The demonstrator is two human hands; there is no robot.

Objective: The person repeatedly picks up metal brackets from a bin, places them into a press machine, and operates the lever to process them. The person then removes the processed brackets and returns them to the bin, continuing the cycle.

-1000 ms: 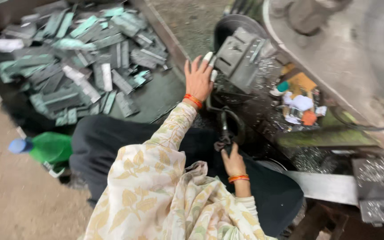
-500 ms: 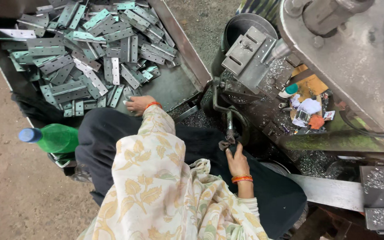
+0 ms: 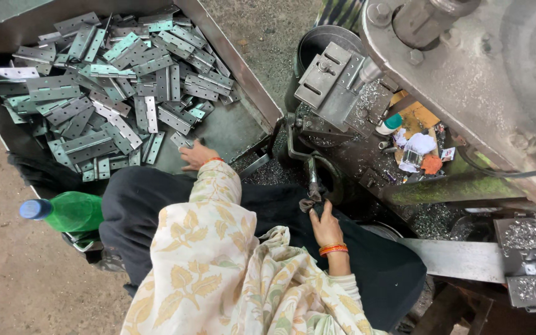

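Observation:
My left hand (image 3: 196,155) lies palm down on the floor of a metal tray (image 3: 243,80), at the near edge of a heap of grey metal hinges (image 3: 113,87). Its fingertips touch a loose hinge (image 3: 180,140), with nothing clearly gripped. My right hand (image 3: 325,224) is closed around the rag-wrapped end of a lever handle (image 3: 311,197) on the press machine (image 3: 466,74). Above the lever sits the machine's steel clamp block (image 3: 330,80), with nothing visible in it.
A green plastic bottle with a blue cap (image 3: 63,212) lies by my left knee. Metal shavings and small scraps of cloth (image 3: 420,152) cover the machine bed. A round dark bin (image 3: 310,46) stands behind the clamp block. A steel bar (image 3: 460,257) juts out at the right.
My left hand has left the clamp block and dropped down and left into the hinge tray. My right hand has stayed on the lever handle.

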